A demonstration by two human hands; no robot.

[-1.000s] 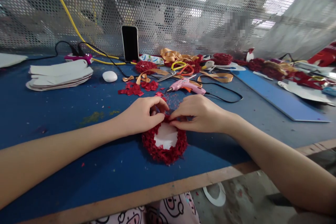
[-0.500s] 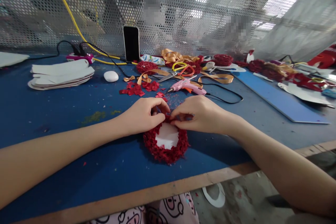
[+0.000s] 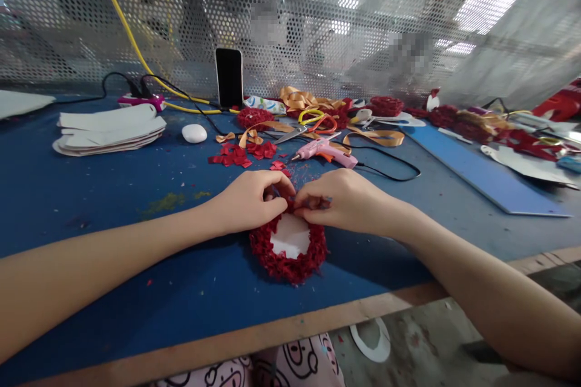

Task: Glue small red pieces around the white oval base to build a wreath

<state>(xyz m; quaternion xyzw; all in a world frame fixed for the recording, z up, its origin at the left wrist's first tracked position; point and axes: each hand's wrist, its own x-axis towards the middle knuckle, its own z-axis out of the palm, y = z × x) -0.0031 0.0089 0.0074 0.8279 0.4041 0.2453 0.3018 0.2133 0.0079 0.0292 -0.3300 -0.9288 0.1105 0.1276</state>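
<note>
A round white card with a rim of red ribbon petals (image 3: pixel 290 254) lies on the blue table (image 3: pixel 91 193), near its front edge. My left hand (image 3: pixel 247 201) and my right hand (image 3: pixel 345 198) rest on the far rim of this red piece. Both hands have their fingers curled and pinched together where they meet on the red petals. What sits between the fingertips is too small to make out.
Behind the hands lie a pink glue gun (image 3: pixel 324 151) with a black cord, scissors (image 3: pixel 295 131), loose red petal pieces (image 3: pixel 236 155) and gold ribbon (image 3: pixel 376 136). A phone (image 3: pixel 229 77) leans on the mesh wall. White card shapes (image 3: pixel 109 130) are stacked at the left.
Both hands stay on the far rim of the red piece; the fingers shift slightly. The view has crept a little lower and to the right.
</note>
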